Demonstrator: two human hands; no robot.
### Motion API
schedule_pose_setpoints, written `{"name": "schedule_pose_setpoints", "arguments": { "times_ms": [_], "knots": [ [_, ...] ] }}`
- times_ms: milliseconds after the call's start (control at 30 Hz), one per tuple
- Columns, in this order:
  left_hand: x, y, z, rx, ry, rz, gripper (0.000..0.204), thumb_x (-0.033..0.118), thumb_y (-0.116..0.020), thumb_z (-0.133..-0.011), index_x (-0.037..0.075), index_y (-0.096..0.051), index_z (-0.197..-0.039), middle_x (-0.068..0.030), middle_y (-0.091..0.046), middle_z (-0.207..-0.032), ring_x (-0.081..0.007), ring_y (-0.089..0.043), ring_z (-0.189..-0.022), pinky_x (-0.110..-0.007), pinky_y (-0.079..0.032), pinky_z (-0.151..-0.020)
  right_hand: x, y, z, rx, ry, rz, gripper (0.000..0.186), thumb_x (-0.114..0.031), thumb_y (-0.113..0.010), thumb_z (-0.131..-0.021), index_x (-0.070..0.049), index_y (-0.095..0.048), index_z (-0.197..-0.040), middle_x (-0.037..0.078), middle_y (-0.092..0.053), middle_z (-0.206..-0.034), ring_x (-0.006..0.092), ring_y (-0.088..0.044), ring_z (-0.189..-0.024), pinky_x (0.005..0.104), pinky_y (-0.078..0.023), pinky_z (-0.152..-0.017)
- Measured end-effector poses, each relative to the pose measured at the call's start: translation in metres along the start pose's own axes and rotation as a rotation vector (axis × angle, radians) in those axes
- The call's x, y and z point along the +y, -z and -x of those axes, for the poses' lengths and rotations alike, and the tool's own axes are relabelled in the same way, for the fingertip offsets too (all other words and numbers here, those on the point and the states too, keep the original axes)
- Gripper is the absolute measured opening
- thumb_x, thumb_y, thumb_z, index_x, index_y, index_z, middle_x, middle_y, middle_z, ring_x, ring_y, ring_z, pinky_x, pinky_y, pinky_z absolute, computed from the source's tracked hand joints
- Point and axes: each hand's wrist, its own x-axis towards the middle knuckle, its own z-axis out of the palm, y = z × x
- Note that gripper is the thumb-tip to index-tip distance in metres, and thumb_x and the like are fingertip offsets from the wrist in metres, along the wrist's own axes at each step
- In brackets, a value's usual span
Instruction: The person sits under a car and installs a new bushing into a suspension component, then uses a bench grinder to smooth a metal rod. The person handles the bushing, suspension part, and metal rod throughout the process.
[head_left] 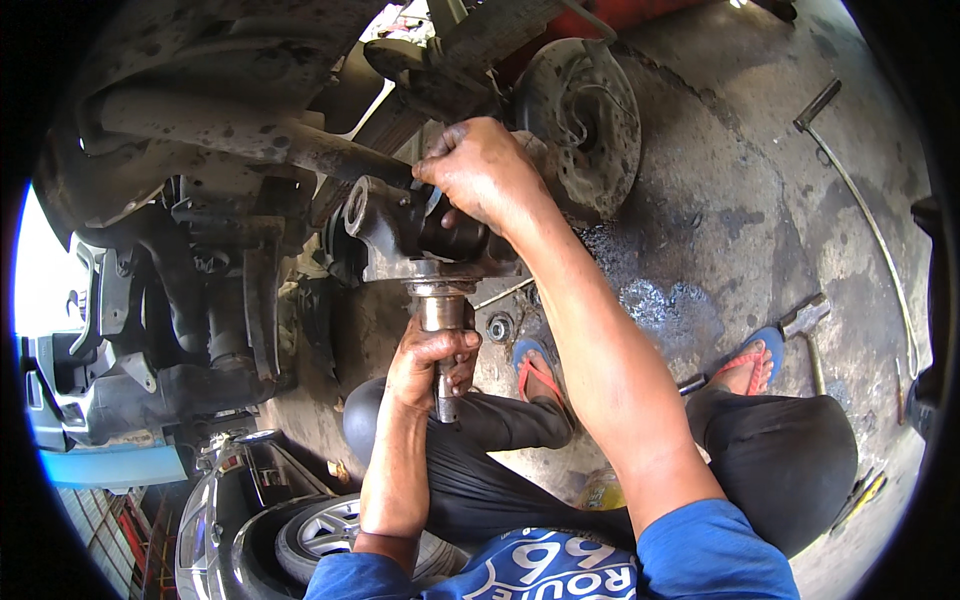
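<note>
left hand [412, 362] has the shiny steel spindle [441, 313] wrapped tight, right below the dark knuckle [398, 228]. right hand [485, 170] is bunched up on top, can't tell if it's gripping anything. yellowish container [601, 491] between the legs, contents unclear. hammer [803, 318] beside the sandalled right foot [747, 370], white print on the blue shirt [705, 550].

Open passage extends over the concrete floor [720, 180] at upper right; a hammer [803, 318] obstructs lower down. Upper left, an axle tube [230, 130] bars entry; upper centre, the brake dust shield [600, 105] stands beside the right hand [487, 172].
</note>
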Motion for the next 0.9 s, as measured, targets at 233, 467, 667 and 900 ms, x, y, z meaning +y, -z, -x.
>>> {"name": "schedule_pose_setpoints", "arguments": {
  "times_ms": [233, 467, 667, 900],
  "knots": [
    [0.001, 0.0, 0.001, 0.023, 0.006, -0.013, 0.034, 0.009, -0.075, -0.074, 0.002, -0.055, -0.101, -0.0044, -0.049, -0.065, -0.0112, -0.04, -0.038, -0.026, -0.032, -0.034, 0.001, 0.014, 0.021, -0.086, 0.04, -0.084, 0.022, -0.02, -0.071, -0.094, 0.001, -0.073, -0.1, 0.004, -0.065, -0.07, 0.0106, -0.063, -0.056, 0.027, -0.058, -0.055],
    [0.004, 0.0, 0.001, 0.001, 0.033, -0.021, 0.033, 0.01, -0.076, -0.074, 0.002, -0.055, -0.098, -0.0036, -0.048, -0.063, -0.0113, -0.041, -0.038, -0.027, -0.032, -0.034, 0.005, 0.022, 0.016, -0.202, -0.029, -0.257, 0.014, -0.013, -0.073, -0.091, 0.0, -0.067, -0.088, 0.003, -0.064, -0.073, 0.0089, -0.061, -0.061, 0.0274, -0.059, -0.056],
    [0.006, 0.001, 0.003, 0.002, 0.03, -0.041, 0.032, 0.011, -0.08, -0.074, 0.003, -0.056, -0.093, -0.005, -0.053, -0.061, -0.0117, -0.046, -0.041, -0.028, -0.036, -0.038, -0.005, 0.021, 0.022, -0.185, -0.061, -0.123, 0.021, -0.019, -0.072, -0.093, -0.002, -0.065, -0.084, 0.003, -0.063, -0.071, 0.0106, -0.058, -0.055, 0.0268, -0.053, -0.051],
    [0.004, 0.004, 0.001, -0.015, 0.032, -0.037, 0.033, 0.007, -0.078, -0.077, 0.002, -0.054, -0.099, -0.0044, -0.052, -0.061, -0.0121, -0.046, -0.04, -0.029, -0.036, -0.037, -0.003, 0.01, 0.02, -0.135, -0.031, -0.042, 0.024, -0.02, -0.071, -0.092, -0.006, -0.063, -0.074, 0.0, -0.056, -0.06, 0.0069, -0.049, -0.048, 0.0243, -0.043, -0.044]
  ]
}}
